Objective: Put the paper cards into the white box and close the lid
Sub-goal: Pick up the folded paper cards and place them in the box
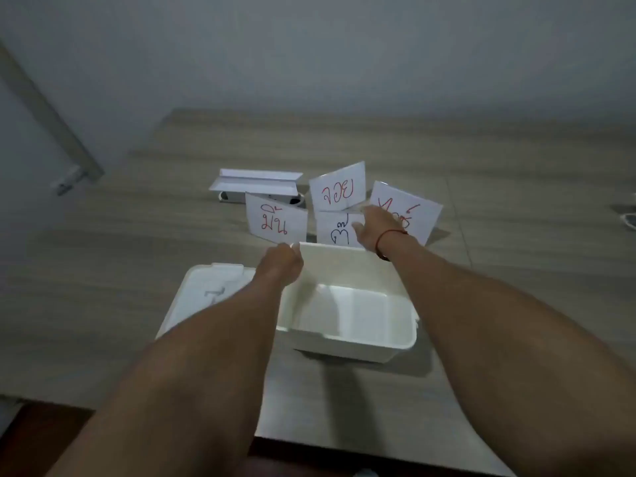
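Note:
An open, empty white box (347, 342) sits on the table in front of me. Its lid (203, 297) lies flat to the left, partly under my left forearm. My left hand (280, 263) grips the box's far left rim corner. Beyond the box stand several folded paper cards with handwritten characters: one at left (275, 223), one at the back (339, 187), one in the middle (335, 228) and one at right (420, 215). My right hand (377, 228) reaches over the far rim, fingers touching the middle and right cards; whether it grips one is unclear.
A folded white paper piece (256, 182) rests on a low white object behind the left card. The wooden table (103, 270) ends at a wall behind. A small object (629, 220) shows at the right edge.

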`<state>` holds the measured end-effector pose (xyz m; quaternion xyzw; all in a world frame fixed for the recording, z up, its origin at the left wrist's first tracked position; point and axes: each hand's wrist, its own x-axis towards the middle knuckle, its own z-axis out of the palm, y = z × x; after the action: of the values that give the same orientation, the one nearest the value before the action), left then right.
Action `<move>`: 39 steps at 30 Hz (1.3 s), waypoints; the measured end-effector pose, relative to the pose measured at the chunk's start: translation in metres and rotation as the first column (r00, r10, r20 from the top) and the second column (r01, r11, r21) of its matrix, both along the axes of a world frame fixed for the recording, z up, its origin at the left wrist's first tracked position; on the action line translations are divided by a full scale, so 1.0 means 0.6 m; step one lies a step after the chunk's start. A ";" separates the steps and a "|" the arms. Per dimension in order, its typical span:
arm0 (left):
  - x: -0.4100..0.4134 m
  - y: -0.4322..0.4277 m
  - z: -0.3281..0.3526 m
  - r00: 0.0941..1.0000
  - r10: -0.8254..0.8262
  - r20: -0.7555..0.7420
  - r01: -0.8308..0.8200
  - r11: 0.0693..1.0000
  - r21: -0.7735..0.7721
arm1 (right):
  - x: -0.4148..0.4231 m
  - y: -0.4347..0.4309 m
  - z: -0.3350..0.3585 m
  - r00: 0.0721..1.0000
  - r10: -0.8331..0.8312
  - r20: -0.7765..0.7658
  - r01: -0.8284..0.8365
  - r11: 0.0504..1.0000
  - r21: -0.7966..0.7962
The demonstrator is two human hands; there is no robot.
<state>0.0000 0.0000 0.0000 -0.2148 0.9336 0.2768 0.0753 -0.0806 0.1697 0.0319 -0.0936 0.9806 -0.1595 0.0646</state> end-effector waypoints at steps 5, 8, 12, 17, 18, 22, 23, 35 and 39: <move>-0.008 -0.002 -0.053 0.994 0.101 -0.031 -0.099 0.994 0.049 | -0.059 -0.024 -0.058 0.999 -0.005 -0.039 0.007 0.998 0.065; -0.021 -0.008 -0.062 0.990 0.122 -0.070 -0.119 0.992 0.042 | -0.088 -0.042 -0.073 1.000 0.005 -0.025 -0.003 0.996 0.084; -0.034 -0.014 -0.070 0.986 0.149 -0.072 -0.145 0.988 0.055 | -0.106 -0.051 -0.089 0.999 -0.028 -0.027 0.031 0.990 0.137; -0.046 -0.016 -0.074 0.987 0.146 -0.072 -0.143 0.989 0.050 | -0.108 -0.042 -0.091 1.000 -0.021 0.004 0.020 0.997 0.077; -0.047 -0.016 -0.076 0.987 0.145 -0.071 -0.142 0.989 0.044 | -0.106 -0.040 -0.089 1.000 -0.006 0.020 0.005 0.999 0.040; -0.048 -0.016 -0.076 0.988 0.136 -0.069 -0.135 0.990 0.029 | -0.092 -0.036 -0.074 0.996 0.050 -0.071 -0.053 0.998 -0.045; -0.048 -0.015 -0.073 0.989 0.135 -0.063 -0.133 0.990 0.036 | -0.088 -0.033 -0.064 0.991 0.064 -0.114 -0.071 0.996 -0.058; -0.049 -0.016 -0.037 0.994 0.099 0.036 -0.103 0.987 0.127 | -0.059 -0.016 0.096 0.949 0.010 -0.316 -0.057 0.989 -0.138; -0.044 -0.017 -0.037 0.994 0.094 0.055 -0.101 0.984 0.150 | -0.022 0.006 0.088 0.987 0.040 -0.155 -0.066 0.983 -0.170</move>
<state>-0.0262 -0.0102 -0.0220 -0.2605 0.8960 0.3455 0.1000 -0.0937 0.1735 0.0850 -0.1368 0.9621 -0.2354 -0.0139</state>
